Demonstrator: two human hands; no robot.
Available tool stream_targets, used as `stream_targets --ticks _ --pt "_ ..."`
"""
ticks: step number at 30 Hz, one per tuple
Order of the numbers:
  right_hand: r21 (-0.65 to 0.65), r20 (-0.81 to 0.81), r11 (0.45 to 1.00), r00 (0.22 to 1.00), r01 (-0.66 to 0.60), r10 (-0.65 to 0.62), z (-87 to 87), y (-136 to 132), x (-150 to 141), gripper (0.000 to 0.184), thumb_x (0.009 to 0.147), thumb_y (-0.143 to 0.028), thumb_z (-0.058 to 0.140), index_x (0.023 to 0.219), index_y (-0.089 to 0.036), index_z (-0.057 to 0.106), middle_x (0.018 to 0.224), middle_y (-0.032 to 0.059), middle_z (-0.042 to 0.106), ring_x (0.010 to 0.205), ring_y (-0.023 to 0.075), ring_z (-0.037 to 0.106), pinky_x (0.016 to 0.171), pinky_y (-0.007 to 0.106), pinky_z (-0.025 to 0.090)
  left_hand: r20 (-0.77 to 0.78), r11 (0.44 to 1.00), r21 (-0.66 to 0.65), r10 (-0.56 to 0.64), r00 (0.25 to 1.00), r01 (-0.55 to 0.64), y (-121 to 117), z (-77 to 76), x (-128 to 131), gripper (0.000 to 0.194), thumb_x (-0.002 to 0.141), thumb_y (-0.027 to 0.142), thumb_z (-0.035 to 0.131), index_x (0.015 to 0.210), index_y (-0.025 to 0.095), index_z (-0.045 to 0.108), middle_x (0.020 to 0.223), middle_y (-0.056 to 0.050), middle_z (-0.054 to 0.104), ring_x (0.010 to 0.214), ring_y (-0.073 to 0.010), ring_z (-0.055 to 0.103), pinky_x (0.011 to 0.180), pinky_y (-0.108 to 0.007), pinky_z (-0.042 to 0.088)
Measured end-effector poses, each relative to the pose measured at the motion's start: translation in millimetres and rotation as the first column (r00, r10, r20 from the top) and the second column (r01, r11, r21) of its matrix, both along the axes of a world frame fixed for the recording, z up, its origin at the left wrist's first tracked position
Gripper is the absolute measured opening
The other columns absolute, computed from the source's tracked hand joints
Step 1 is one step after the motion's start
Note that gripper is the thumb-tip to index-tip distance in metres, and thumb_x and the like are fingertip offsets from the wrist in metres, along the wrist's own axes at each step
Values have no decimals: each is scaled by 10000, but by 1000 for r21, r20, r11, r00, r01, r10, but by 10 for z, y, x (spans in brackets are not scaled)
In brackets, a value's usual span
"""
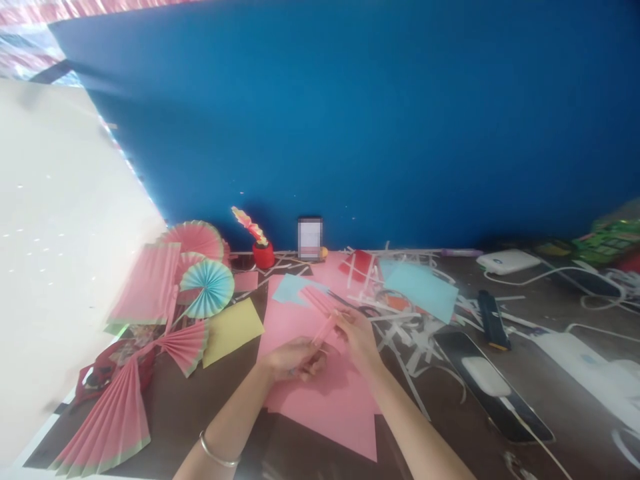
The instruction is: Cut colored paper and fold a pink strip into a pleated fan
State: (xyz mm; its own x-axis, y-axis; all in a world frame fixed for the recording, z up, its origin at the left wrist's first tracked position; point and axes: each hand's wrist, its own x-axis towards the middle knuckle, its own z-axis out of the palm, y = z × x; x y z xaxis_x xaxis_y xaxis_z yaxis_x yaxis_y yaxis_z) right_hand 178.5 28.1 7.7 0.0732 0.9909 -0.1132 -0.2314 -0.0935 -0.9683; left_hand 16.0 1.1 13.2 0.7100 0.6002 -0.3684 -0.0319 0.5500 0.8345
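Both my hands meet over a pink paper sheet (325,400) on the dark table (225,393). My left hand (295,360) pinches the lower end of a pleated pink paper strip (323,313). My right hand (357,337) grips the same folded strip higher up, fingers curled on it. The strip fans out slightly toward the back. A bracelet sits on my left wrist.
Finished pleated pink and blue paper fans (207,287) lie at the left, with a yellow sheet (233,330). Light blue paper (423,290) and several white paper strips (405,340) lie at the right, near a phone (493,387), cables and a white box (507,261). A blue wall (350,120) stands behind.
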Motion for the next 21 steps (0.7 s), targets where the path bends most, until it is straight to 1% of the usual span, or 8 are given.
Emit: stream_targets --ticks 4,7,9,12,13,15,18,21 --pt "-17 74 997 994 77 -76 -23 1 17 367 571 -429 731 814 -163 663 681 58 681 508 136 536 445 257 392 -71 998 53 19 997 -15 -26 35 12 515 766 575 480 987 128 611 574 26 400 469 -52 307 411 -182 200" --pt "20 118 990 983 139 -141 -36 15 51 398 569 -437 732 846 -157 675 708 64 693 568 172 589 480 272 446 -127 969 208 162 978 -134 -31 37 17 510 756 575 492 948 116 604 625 -4 499 510 -67 414 491 -203 339" --pt "50 126 980 973 191 -196 -32 34 84 391 572 -441 730 827 -150 676 711 62 694 585 180 604 487 272 466 -178 903 345 332 926 -257 3 -1 3 465 728 550 546 892 119 606 641 -17 550 540 -89 479 538 -225 389" --pt "68 105 962 957 266 -272 -10 72 140 398 561 -450 731 805 -140 673 707 57 692 588 177 619 497 267 490 -231 753 539 562 794 -377 106 -94 -53 390 681 503 615 762 123 634 609 -20 586 559 -117 524 552 -240 416" --pt "65 96 958 954 279 -284 0 84 158 399 547 -446 739 791 -138 672 697 54 690 588 175 623 509 267 499 -218 711 582 604 767 -395 143 -120 -78 372 670 490 628 739 125 648 607 -24 601 568 -125 538 567 -246 430" --pt "59 84 961 958 270 -275 17 103 188 389 523 -431 755 761 -137 666 679 49 687 584 174 633 539 273 516 -187 666 613 645 741 -425 202 -145 -134 351 652 463 651 736 123 671 622 -37 636 583 -139 566 594 -260 457" --pt "56 93 977 973 205 -209 28 106 201 379 512 -412 766 742 -136 647 642 46 680 564 184 642 543 286 522 -193 659 607 664 722 -444 241 -117 -247 342 624 435 682 749 117 689 648 -57 669 595 -158 600 614 -277 488" --pt "61 131 991 983 118 -125 13 69 162 385 525 -402 757 776 -137 634 600 38 668 532 193 638 514 291 513 -239 695 592 634 735 -408 238 -61 -423 346 609 431 695 734 108 691 620 -64 669 594 -164 612 631 -283 498"
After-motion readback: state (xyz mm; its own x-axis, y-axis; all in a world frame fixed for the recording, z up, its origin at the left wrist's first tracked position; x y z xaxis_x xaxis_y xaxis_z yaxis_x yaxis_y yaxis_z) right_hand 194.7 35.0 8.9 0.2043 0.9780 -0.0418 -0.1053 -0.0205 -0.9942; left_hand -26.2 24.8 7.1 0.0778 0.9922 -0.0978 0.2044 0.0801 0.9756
